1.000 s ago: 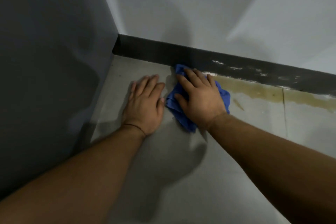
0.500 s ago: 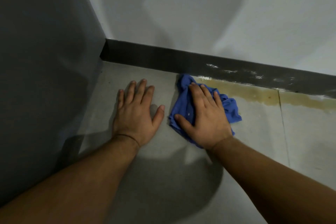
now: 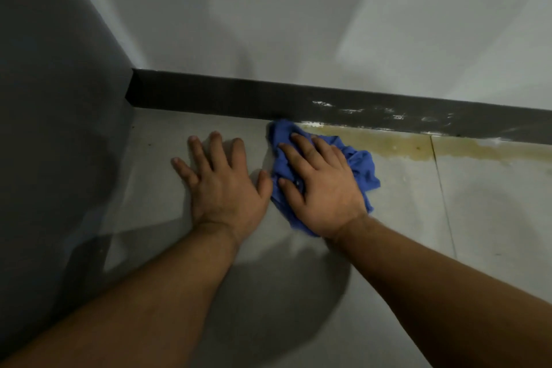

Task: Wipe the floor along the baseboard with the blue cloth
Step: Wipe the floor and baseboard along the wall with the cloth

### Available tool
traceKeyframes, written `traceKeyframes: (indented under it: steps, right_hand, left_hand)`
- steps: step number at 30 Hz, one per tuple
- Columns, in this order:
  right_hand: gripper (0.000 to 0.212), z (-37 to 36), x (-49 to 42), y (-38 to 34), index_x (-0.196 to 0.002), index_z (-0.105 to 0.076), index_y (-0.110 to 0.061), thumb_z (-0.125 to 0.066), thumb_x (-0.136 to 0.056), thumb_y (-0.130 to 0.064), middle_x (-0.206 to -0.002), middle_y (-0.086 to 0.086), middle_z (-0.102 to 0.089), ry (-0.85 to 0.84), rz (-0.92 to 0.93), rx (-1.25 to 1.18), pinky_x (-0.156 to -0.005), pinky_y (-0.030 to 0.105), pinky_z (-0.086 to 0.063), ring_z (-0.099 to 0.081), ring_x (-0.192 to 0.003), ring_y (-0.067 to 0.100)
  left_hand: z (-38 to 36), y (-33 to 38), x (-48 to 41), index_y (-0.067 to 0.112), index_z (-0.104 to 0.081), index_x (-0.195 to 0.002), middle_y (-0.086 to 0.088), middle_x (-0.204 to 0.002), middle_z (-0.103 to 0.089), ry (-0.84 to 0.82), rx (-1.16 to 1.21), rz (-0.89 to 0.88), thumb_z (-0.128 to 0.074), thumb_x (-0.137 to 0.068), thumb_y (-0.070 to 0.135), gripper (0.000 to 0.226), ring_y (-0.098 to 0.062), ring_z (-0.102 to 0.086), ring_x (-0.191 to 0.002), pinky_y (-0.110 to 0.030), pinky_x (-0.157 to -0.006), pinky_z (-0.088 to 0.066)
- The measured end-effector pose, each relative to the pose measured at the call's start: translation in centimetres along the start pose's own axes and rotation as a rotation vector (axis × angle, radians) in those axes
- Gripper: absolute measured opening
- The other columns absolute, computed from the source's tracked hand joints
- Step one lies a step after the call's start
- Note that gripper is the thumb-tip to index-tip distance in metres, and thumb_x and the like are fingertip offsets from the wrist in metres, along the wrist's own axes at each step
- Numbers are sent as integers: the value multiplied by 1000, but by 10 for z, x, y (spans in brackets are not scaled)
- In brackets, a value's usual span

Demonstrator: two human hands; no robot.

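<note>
A crumpled blue cloth (image 3: 363, 167) lies on the grey tiled floor (image 3: 493, 218), its far tip touching the dark baseboard (image 3: 224, 98). My right hand (image 3: 322, 185) presses flat on the cloth, fingers pointing toward the baseboard and covering most of it. My left hand (image 3: 221, 182) rests palm down on the bare floor just left of the cloth, fingers spread, holding nothing. A yellowish stain (image 3: 397, 143) runs along the foot of the baseboard to the right of the cloth.
A dark grey wall (image 3: 53, 128) stands close on the left and meets the pale back wall (image 3: 298, 24) in a corner. White scuff marks (image 3: 373, 110) streak the baseboard. A tile joint (image 3: 445, 203) runs across the floor at right.
My right hand has pushed the cloth back up against the baseboard after drawing it away. My left hand stays planted on the floor. The view has shifted slightly.
</note>
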State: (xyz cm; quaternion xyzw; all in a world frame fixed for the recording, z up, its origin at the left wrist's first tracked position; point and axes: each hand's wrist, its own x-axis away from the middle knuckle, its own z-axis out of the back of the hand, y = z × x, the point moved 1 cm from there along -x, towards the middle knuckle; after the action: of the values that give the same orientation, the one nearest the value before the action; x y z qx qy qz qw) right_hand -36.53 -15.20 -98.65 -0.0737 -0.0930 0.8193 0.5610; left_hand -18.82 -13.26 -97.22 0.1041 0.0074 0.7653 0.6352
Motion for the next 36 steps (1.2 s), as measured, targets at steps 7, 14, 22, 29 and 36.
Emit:
traceKeyframes:
  steps: [7, 14, 22, 29, 36]
  right_hand:
    - [72, 6, -16, 23, -160, -29, -22, -35, -99, -60, -167, 5, -30, -3, -115, 31, -125, 51, -19, -25, -154, 28]
    - [65, 15, 6, 45, -155, -40, -20, -40, -99, -53, -161, 3, -41, -17, 43, 9, -124, 50, -21, -33, -150, 29]
    - [76, 15, -6, 39, -159, -28, -25, -35, -93, -61, -166, 3, -32, -6, -166, 54, -124, 55, -17, -26, -152, 32]
    - [67, 14, -13, 17, -156, -40, -22, -52, -94, -43, -163, 0, -38, -60, 37, -57, -125, 53, -15, -28, -151, 32]
    - [70, 22, 13, 59, -157, -36, -21, -34, -96, -55, -163, 3, -37, -68, -27, -18, -125, 50, -20, -30, -151, 26]
  left_hand:
    - [-10, 1, -1, 23, -22, -160, -8, -173, -15, 26, -23, -217, -20, -89, 73, 87, -33, -11, -160, -69, -123, -13]
    - [-5, 22, -6, 18, -35, -152, -13, -164, -32, 2, -14, -164, -26, -85, 70, 85, -39, -20, -155, -77, -116, -17]
    - [-9, 24, -7, 19, -38, -148, -12, -158, -37, 54, 31, -151, -30, -83, 80, 89, -39, -27, -152, -76, -117, -19]
    - [-11, 23, -7, 20, -40, -149, -12, -161, -36, 55, 24, -172, -29, -87, 68, 80, -40, -26, -152, -77, -116, -19]
    - [-8, 23, -7, 22, -34, -153, -10, -166, -30, 31, 24, -162, -19, -85, 65, 82, -39, -21, -155, -74, -119, -16]
